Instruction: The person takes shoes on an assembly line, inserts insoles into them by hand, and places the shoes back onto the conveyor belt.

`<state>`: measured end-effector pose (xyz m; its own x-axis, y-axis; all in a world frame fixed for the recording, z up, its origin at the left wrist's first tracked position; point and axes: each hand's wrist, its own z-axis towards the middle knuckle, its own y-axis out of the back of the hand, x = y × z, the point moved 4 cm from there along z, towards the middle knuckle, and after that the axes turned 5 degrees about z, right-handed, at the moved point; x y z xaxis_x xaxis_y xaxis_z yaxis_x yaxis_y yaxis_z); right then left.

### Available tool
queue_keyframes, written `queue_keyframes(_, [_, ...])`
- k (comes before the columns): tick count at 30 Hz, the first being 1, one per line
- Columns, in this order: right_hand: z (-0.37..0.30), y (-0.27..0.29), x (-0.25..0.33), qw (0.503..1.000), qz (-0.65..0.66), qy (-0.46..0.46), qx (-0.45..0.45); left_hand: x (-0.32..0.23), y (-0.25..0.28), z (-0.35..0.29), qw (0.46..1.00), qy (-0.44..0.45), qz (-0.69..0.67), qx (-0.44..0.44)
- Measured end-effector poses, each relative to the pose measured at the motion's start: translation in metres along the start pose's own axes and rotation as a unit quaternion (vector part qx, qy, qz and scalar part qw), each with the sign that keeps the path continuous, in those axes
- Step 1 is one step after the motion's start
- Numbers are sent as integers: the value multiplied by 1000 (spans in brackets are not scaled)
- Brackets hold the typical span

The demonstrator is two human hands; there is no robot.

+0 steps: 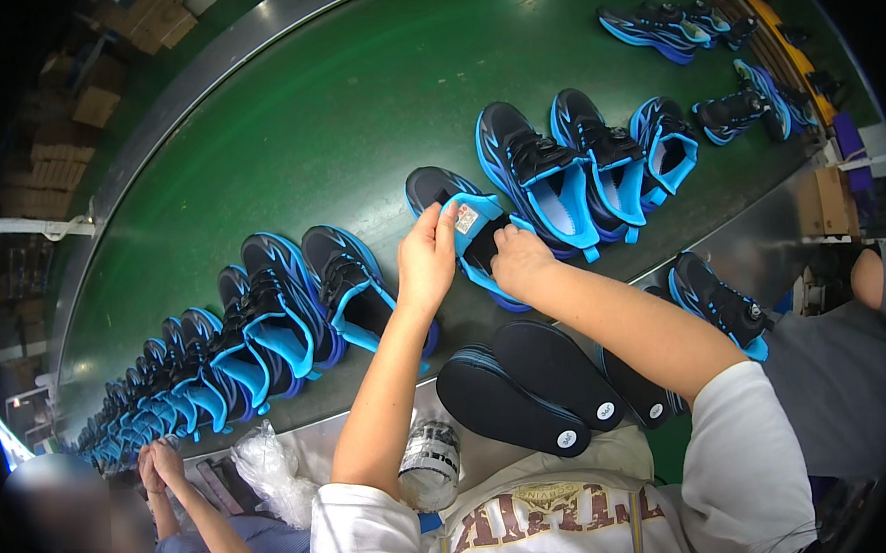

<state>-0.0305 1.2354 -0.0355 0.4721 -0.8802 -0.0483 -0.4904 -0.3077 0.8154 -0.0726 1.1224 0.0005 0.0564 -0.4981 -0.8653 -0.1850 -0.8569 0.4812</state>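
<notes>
- One black-and-blue sneaker is in the person's two hands, over the near part of the green surface, its toe pointing up and left and its collar facing the person; whether the sole rests on the surface I cannot tell.
- The left hand is closed on the left side of the opening, gripping the bright blue lining near a white label.
- The right hand has its fingers curled into the opening, against something black there; the fingertips are hidden, so I cannot tell whether they grip it.
- Just below the sneaker, several black insoles with round white stickers at their ends lie overlapping in front of the person, some partly behind the right forearm.
- Three similar sneakers stand just to the right, toes away from the person; a long row of sneakers runs off to the left.
- More sneakers lie at the far right of the surface, and a separate sneaker is near a co-worker's grey clothing.
- By the left forearm are a clear-wrapped roll and a crumpled transparent bag.
- At lower left, another co-worker's hands meet near the row's end.
</notes>
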Motion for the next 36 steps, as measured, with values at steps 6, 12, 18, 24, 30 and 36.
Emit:
queue_keyframes(6, [13,-10,-2,996,-80,41,22,-3,-4,1,999,-14,-22,-18])
queue_keyframes(12, [-25,23,-8,983,22,149,102,2,1,5,979,-163,35,-119])
queue_keyframes(18, [-39,17,-2,984,71,82,144,-19,-15,0,974,-202,92,-34])
queue_keyframes(24, [-114,-12,-11,837,345,15,-424,-19,-7,-15,965,-232,125,11])
queue_keyframes(30, [-122,-31,4,772,443,23,-456,-26,11,-51,917,-294,254,-89])
queue_keyframes(36, [-136,-4,39,836,359,72,-408,-25,72,-9,889,-238,365,-143])
